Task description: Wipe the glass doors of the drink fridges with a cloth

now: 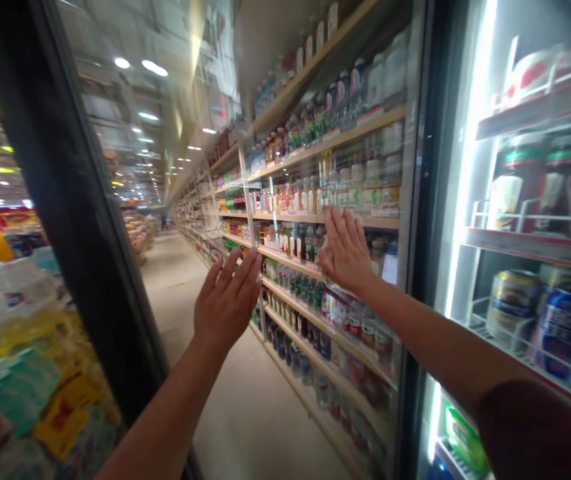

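Note:
Both my hands lie flat against a glass cooler door (pixel 285 400), fingers stretched out and holding nothing. My left hand (pixel 226 301) presses the pane near its middle. My right hand (pixel 346 252) rests higher and further right, close to the door's dark right edge (pixel 412 267). Through the glass I see a shop aisle and wooden shelves of bottles (pixel 325 193).
A broad black door frame (pixel 72 220) slants down the left, with packaged goods (pixel 20 347) behind glass beyond it. On the right a lit cooler (pixel 470 167) holds wire racks of cans (pixel 555 320) and bottles (pixel 550 180). The aisle floor (pixel 180 287) runs away ahead.

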The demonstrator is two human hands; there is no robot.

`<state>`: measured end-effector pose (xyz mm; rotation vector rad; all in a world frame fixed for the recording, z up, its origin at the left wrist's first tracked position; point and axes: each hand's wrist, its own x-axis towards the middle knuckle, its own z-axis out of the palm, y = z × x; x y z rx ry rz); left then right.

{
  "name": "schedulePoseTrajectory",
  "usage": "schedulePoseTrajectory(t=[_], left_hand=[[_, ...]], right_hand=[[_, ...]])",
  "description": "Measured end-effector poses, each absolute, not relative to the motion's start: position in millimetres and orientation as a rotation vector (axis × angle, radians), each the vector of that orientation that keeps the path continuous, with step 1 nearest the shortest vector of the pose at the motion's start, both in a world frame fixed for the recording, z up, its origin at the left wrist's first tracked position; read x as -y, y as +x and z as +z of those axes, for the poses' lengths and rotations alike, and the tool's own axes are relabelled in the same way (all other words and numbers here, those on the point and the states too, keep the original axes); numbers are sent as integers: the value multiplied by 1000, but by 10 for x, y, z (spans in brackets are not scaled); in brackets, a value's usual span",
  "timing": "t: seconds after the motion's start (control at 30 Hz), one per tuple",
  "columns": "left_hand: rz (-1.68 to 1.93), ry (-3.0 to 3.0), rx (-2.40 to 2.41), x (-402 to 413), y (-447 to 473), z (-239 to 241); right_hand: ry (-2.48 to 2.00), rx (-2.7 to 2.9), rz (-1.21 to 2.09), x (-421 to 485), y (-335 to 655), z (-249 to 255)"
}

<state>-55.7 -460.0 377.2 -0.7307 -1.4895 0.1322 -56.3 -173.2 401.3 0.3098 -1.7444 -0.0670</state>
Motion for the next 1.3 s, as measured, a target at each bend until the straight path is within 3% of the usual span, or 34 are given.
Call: schedulePoseTrajectory(t=[0.13,0.33,0.57,0.7,0.8,0.97,1.07,1.17,1.3], left_hand=[[100,-742,1505,4607,-571,3763],[94,-751,1506,4598,-565,3755],[41,-760,1507,4614,-593,3732],[-15,-748,1412,4649,-657,3701],[-17,-752,1383,4675,-692,3688],[22,-733,1300,4714,-697,3619],[24,-739,1249,4793,-681,3461],[33,-761,1276,4926,-676,3254],[-3,-752,1382,5065,-704,3100]], right_hand=[[193,1714,56,1848,-564,4281],[355,1766,-25,2216,-544,3970],[437,1723,-17,2651,-532,4164],[771,1727,-155,2745,-575,3880],[994,1715,-314,2655,-575,3951],[597,1733,-151,2674,-516,4429],[717,1718,-203,2928,-556,4187],[1103,1710,-465,3149,-641,3804],[1105,1702,-420,3088,-709,3988]])
